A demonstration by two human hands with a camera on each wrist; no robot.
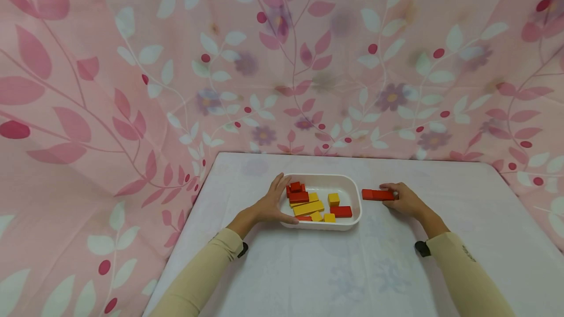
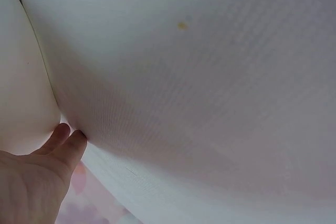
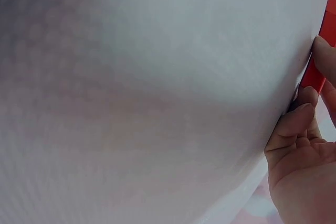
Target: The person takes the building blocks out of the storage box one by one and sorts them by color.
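Observation:
A white tray [image 1: 341, 178] on the table holds several red and yellow blocks. My left hand [image 1: 270, 205] spans its left end, with fingers spread and fairly straight along the back corner and the thumb over the front rim. In the left wrist view, the fingertips [image 2: 77, 139] touch the tray's outer wall [image 2: 26, 77] low by the tablecloth. To the right of the tray, my right hand [image 1: 406, 202] pinches a red block [image 1: 384, 195] close to the tabletop. Another red piece [image 1: 367, 194] lines up with its left end. The right wrist view shows the red block [image 3: 313, 77] between thumb and fingers.
Within the tray are a long yellow block [image 1: 308, 208], a yellow cube [image 1: 334, 199] and a red block [image 1: 341, 212]; red blocks [image 1: 298, 197] pile at its left. A white cloth covers the table [image 1: 335, 278]. Behind it hangs a pink floral curtain [image 1: 308, 126].

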